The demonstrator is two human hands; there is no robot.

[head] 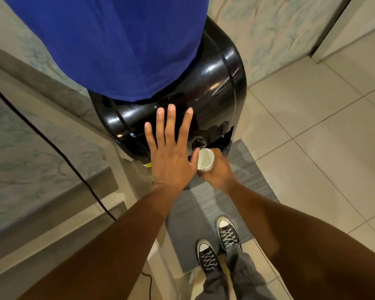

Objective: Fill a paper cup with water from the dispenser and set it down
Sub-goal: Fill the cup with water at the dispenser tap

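Note:
A glossy black water dispenser (217, 87) stands in front of me, its big bottle wrapped in a blue cover (117, 40). My left hand (170, 152) lies flat and spread against the dispenser's curved front, holding nothing. My right hand (218, 169) grips a small white paper cup (205, 159) from below, just under a round black tap knob (199, 143). The cup's mouth faces me and its inside looks white; I cannot tell whether water is in it. A second knob (223, 127) sits further right.
A grey mat (251, 176) lies on the beige tiled floor below the dispenser, and my two black sneakers (217, 243) stand on its near end. A black cable (52, 144) runs down the marbled ledge at the left. A door frame (333, 27) is at the upper right.

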